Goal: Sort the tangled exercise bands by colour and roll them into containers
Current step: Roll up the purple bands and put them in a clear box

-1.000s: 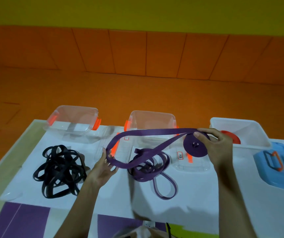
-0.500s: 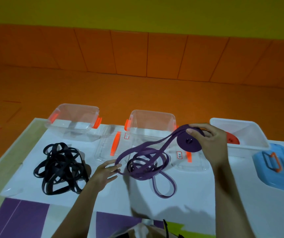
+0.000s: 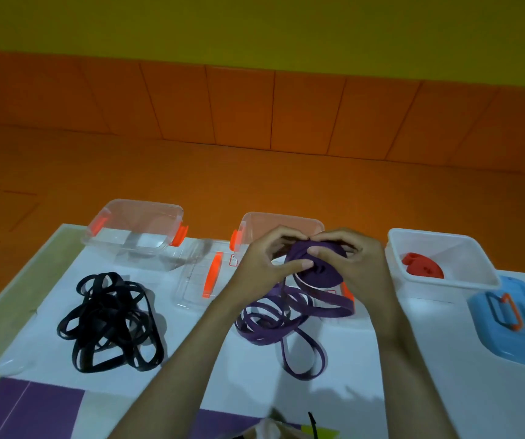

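1. Two hands meet over the middle of the worktop (image 3: 445, 375), both gripping one purple roll (image 3: 324, 269).
2. The left hand (image 3: 261, 264) curls round the roll's left side, with its thumb pressed against the coil's face.
3. The right hand (image 3: 361, 267) clasps the roll from the right, fingers bent over its top edge and its thumb also on the face.
4. The roll is held up off the worktop, in front of the middle clear container (image 3: 286, 218), which the hands partly hide.
5. From the roll the loose purple band (image 3: 273, 321) hangs down to a slack heap of loops lying on the worktop just below the hands.
6. The black bands (image 3: 109, 321) lie in a tangled pile to the left, well apart from the purple heap.
7. Behind the black pile stands the left clear container (image 3: 147, 217), with orange clips at its ends.
8. A clear lid (image 3: 194, 280) with an orange clip lies flat between the two clear containers.
9. On the right a white container (image 3: 464, 258) holds a red roll (image 3: 422, 266).
10. A blue lid (image 3: 508, 337) with an orange handle lies just beside the white container, nearer the person.
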The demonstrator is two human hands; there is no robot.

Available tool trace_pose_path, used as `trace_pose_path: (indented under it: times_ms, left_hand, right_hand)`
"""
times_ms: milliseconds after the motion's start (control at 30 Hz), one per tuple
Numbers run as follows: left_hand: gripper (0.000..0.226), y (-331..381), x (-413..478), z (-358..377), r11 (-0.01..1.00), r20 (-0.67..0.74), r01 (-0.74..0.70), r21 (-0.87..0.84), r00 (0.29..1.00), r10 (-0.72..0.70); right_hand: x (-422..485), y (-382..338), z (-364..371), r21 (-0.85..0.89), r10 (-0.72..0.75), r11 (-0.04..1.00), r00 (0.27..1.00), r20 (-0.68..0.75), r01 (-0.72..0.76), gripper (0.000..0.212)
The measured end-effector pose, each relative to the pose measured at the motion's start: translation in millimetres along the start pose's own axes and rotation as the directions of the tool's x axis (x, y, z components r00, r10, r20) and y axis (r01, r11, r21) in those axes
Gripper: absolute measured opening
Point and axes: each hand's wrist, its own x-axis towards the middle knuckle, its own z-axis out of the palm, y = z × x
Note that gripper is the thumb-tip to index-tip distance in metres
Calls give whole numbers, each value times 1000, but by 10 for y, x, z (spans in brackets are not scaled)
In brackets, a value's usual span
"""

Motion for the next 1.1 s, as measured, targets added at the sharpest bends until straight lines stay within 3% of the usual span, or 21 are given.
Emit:
trace_pose_path:
  times_ms: [233, 400, 500, 600, 733, 900, 1100]
  left_hand:
    - [35, -58, 45, 5, 999, -163, -12, -36, 987, 6]
    - [32, -77, 36, -58, 988, -216, 2, -152, 976, -35]
    - [25, -35, 81, -63, 991, -258, -9, -136, 966, -27]
    - [22, 1, 120, -34, 997, -263, -44, -69, 964, 24]
    - [22, -35, 96, 0, 998, -248, -43, -44, 968, 31]
    - [35, -67, 78, -88, 991, -173, 12, -136, 984, -35]
    - [29, -9, 124, 31, 998, -231, -3, -60, 973, -11]
  right_hand:
    - [150, 16, 32, -23, -29, 999, 1000, 10, 29, 16]
    - [223, 9, 106, 134, 27, 991, 998, -64, -18, 14]
    - [234, 37, 118, 202, 84, 977, 996, -42, -74, 20]
    - [255, 69, 70, 208, 99, 973, 995, 14, -100, 28]
    - [278, 75, 51, 251, 119, 962, 992, -37, -106, 22]
    - [231, 121, 67, 324, 168, 932, 986, 15, -164, 13]
    - [146, 284, -112, 321, 185, 929, 983, 22, -182, 12]
